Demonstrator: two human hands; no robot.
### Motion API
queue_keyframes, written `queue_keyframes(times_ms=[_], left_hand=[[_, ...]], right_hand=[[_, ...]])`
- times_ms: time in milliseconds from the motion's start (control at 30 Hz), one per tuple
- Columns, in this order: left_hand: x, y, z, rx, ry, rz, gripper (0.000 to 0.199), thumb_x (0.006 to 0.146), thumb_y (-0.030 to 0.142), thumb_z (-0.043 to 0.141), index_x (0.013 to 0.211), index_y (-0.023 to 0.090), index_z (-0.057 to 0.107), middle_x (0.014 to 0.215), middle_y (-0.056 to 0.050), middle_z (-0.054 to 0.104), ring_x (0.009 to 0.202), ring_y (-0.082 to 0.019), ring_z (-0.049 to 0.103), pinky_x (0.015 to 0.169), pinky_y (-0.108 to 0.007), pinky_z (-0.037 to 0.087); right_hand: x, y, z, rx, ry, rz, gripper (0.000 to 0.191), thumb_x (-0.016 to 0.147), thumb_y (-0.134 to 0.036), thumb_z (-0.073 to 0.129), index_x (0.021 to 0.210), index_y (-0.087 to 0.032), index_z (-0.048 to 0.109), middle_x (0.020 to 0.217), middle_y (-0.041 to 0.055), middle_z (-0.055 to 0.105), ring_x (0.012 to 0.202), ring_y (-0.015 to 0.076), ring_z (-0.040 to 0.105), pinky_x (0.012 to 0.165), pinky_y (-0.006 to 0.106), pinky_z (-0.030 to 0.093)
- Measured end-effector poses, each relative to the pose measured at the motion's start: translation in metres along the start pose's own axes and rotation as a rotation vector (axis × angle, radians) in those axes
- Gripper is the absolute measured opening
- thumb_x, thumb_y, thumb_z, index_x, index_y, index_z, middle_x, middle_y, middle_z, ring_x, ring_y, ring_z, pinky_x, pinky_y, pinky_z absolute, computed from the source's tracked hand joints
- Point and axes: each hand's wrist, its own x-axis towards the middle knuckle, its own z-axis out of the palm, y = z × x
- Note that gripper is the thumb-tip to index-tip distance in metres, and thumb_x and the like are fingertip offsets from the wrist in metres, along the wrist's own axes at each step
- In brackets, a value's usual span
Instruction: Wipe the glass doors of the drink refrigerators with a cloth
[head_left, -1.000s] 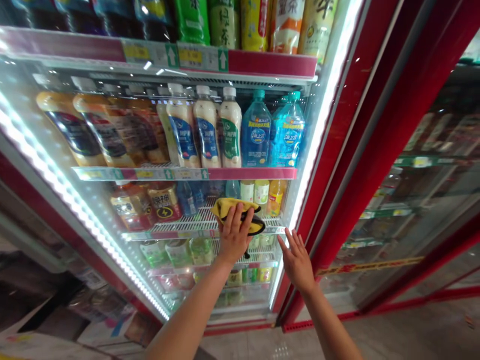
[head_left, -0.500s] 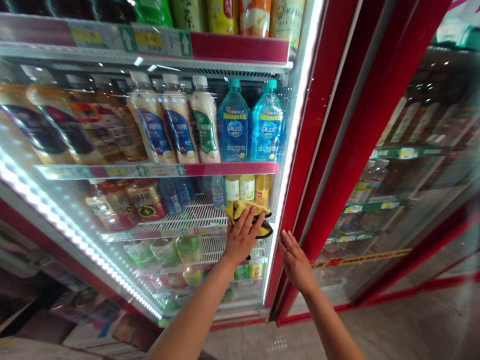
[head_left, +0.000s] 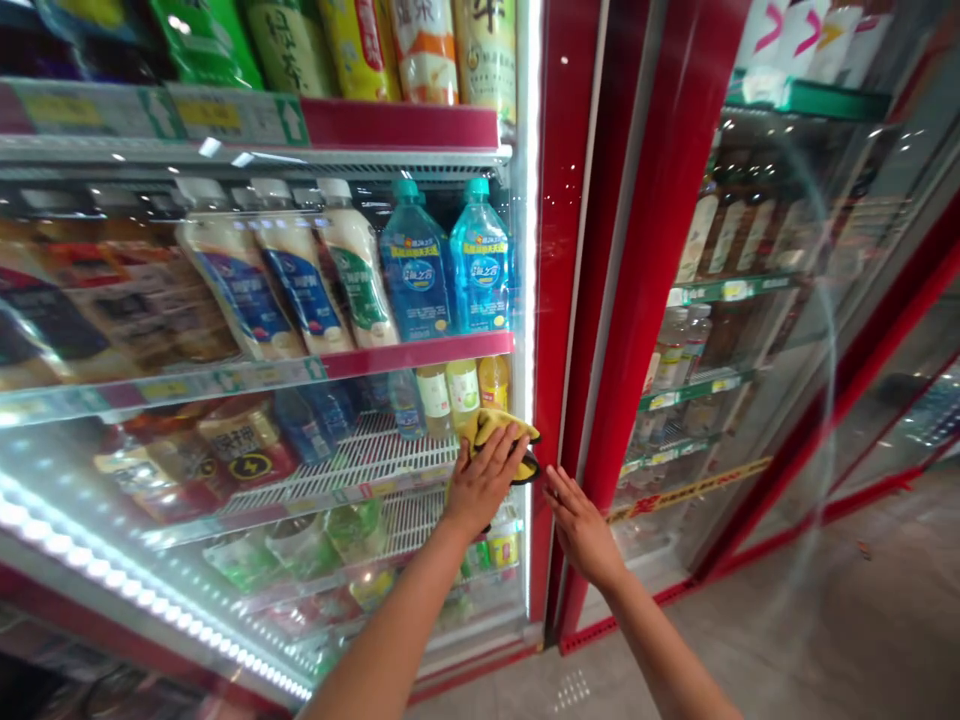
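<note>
My left hand presses a yellow cloth with black edging against the glass door of a lit drinks cooler, near the door's right side. Its fingers lie over the cloth, which bunches above and to the right of them. My right hand rests on the red door frame, fingers stretched out, holding nothing. Behind the glass, beyond the cloth, stand small bottles. Two large blue bottles are on the shelf above.
White-capped bottles fill the middle shelf at left. To the right is another glass-fronted cooler with green-edged shelves. A grey tiled floor lies below, and a bright light strip runs along the lower left.
The view has turned to the right, so the cooler sits further left. The cloth under my left hand is now closer to the door's red frame. My right hand stays on the frame.
</note>
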Motion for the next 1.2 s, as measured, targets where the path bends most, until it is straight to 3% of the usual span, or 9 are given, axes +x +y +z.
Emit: queue_keyframes(times_ms=[233, 300, 467, 533, 733, 967, 1067, 1200], left_hand=[[-0.053, 0.002, 0.006, -0.070, 0.005, 0.164, 0.055, 0.091, 0.009, 0.053, 0.142, 0.029, 0.060, 0.165, 0.006, 0.037, 0.160, -0.014, 0.004, 0.132, -0.046, -0.002], [-0.048, 0.004, 0.008, -0.105, 0.002, 0.154, 0.056, 0.092, 0.008, 0.051, 0.143, 0.027, 0.058, 0.163, 0.004, 0.040, 0.160, -0.014, 0.005, 0.132, -0.046, -0.003], [-0.004, 0.015, 0.014, -0.176, 0.014, 0.022, 0.062, 0.094, 0.011, 0.053, 0.154, 0.025, 0.045, 0.163, -0.002, 0.040, 0.160, -0.015, 0.004, 0.131, -0.049, -0.007], [-0.005, 0.021, 0.016, -0.177, 0.010, 0.003, 0.064, 0.094, 0.011, 0.053, 0.155, 0.025, 0.042, 0.163, -0.003, 0.039, 0.160, -0.015, 0.003, 0.130, -0.049, -0.008], [-0.039, 0.041, 0.017, -0.120, -0.011, 0.052, 0.058, 0.095, 0.005, 0.045, 0.147, 0.026, 0.053, 0.162, 0.001, 0.042, 0.160, -0.014, 0.003, 0.131, -0.048, -0.005], [0.005, 0.061, 0.031, -0.043, 0.012, 0.051, 0.054, 0.097, 0.017, 0.054, 0.148, 0.032, 0.051, 0.166, 0.003, 0.036, 0.160, -0.015, 0.006, 0.132, -0.048, -0.003], [-0.015, 0.075, 0.036, -0.006, 0.026, -0.045, 0.054, 0.096, 0.015, 0.055, 0.148, 0.030, 0.053, 0.167, 0.001, 0.033, 0.161, -0.017, 0.005, 0.131, -0.050, -0.003], [-0.039, 0.094, 0.041, -0.048, -0.015, 0.007, 0.051, 0.095, 0.014, 0.054, 0.143, 0.030, 0.058, 0.168, 0.002, 0.032, 0.161, -0.017, 0.003, 0.131, -0.050, -0.001]], right_hand=[[-0.006, -0.008, 0.001, -0.058, -0.067, 0.051, 0.051, 0.093, 0.000, 0.041, 0.136, -0.016, 0.064, 0.165, 0.0124, 0.035, 0.154, 0.0274, 0.031, 0.115, 0.049, 0.049], [-0.006, -0.009, -0.001, -0.070, -0.102, 0.065, 0.053, 0.092, 0.002, 0.042, 0.137, -0.016, 0.064, 0.166, 0.0125, 0.033, 0.154, 0.0274, 0.030, 0.116, 0.049, 0.048], [-0.003, -0.006, -0.007, -0.076, -0.166, 0.104, 0.054, 0.092, 0.001, 0.045, 0.140, -0.016, 0.062, 0.164, 0.0122, 0.036, 0.154, 0.0283, 0.030, 0.118, 0.051, 0.045], [-0.003, -0.003, -0.009, -0.045, -0.170, 0.104, 0.053, 0.092, 0.000, 0.045, 0.140, -0.018, 0.062, 0.163, 0.0117, 0.038, 0.155, 0.0282, 0.029, 0.118, 0.053, 0.044], [-0.004, 0.003, -0.022, 0.094, -0.048, 0.069, 0.053, 0.094, -0.002, 0.043, 0.140, -0.020, 0.062, 0.157, 0.0123, 0.049, 0.153, 0.0266, 0.032, 0.117, 0.052, 0.047], [0.008, 0.010, -0.046, 0.231, 0.186, -0.026, 0.060, 0.097, -0.006, 0.047, 0.152, -0.028, 0.048, 0.154, 0.0114, 0.054, 0.151, 0.0265, 0.038, 0.112, 0.053, 0.051], [-0.001, 0.016, -0.045, 0.274, 0.246, -0.005, 0.061, 0.097, -0.006, 0.048, 0.153, -0.031, 0.047, 0.151, 0.0109, 0.057, 0.149, 0.0273, 0.042, 0.111, 0.054, 0.053], [-0.007, 0.020, -0.044, 0.299, 0.232, 0.033, 0.063, 0.097, -0.006, 0.046, 0.153, -0.034, 0.046, 0.150, 0.0097, 0.057, 0.147, 0.0285, 0.044, 0.110, 0.055, 0.053]])
